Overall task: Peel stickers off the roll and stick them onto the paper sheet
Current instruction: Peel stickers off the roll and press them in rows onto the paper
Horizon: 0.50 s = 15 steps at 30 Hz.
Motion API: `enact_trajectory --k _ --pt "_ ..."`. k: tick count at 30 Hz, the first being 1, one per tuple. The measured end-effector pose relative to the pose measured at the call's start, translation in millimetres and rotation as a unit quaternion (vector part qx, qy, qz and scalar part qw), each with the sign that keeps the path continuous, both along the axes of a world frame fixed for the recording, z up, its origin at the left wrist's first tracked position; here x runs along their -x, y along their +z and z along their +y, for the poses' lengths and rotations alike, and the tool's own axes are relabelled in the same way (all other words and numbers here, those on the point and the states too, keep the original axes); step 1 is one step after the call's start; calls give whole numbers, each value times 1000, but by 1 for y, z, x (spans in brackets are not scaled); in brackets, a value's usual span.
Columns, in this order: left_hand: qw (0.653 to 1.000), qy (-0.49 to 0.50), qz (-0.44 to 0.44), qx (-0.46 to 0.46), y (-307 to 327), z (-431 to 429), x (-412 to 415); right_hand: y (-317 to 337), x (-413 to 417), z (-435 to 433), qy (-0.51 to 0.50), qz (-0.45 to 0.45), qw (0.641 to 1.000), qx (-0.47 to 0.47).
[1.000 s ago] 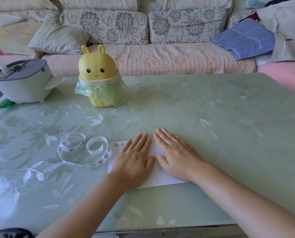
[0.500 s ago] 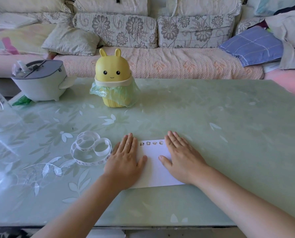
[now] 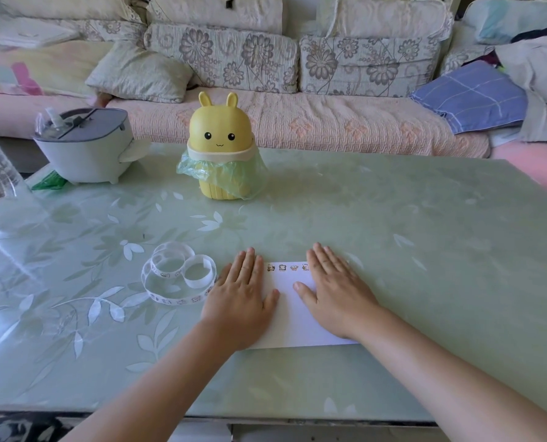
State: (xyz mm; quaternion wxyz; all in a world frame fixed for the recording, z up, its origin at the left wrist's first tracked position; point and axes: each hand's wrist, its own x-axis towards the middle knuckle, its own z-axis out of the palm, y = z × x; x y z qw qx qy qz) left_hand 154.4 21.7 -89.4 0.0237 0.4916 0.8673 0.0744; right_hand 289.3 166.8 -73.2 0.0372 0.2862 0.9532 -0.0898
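White paper sheet (image 3: pixel 292 309) is lying on the green glass table (image 3: pixel 393 218) at my 6 o'clock, four stickers (image 3: pixel 287 267) showing along its far edge. I am pressing my left hand (image 3: pixel 240 295) and right hand (image 3: pixel 337 293) flat on it, fingers straight and spread, gripping nothing. Sticker roll (image 3: pixel 178 275) is sitting uncoiled at 9 o'clock, touching the left hand, and a yellow bunny bin (image 3: pixel 221 148) is standing at 12 o'clock.

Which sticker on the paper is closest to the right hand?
The rightmost small cartoon sticker in the row touches the right hand; the others sit farther left.
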Motion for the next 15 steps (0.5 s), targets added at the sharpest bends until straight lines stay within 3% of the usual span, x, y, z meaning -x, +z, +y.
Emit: enact_trajectory --k 6,10,12,15 --pt "1000 -15 -18 2 7 -1 3 8 3 -4 -40 -8 999 -6" --pt "990 -68 12 -125 26 -11 6 28 19 -13 31 94 994 -50" --pt "977 -54 35 -202 35 -18 15 35 29 -21 42 132 990 -23" --pt "972 3 21 -233 41 -31 35 39 45 -33 16 144 987 72"
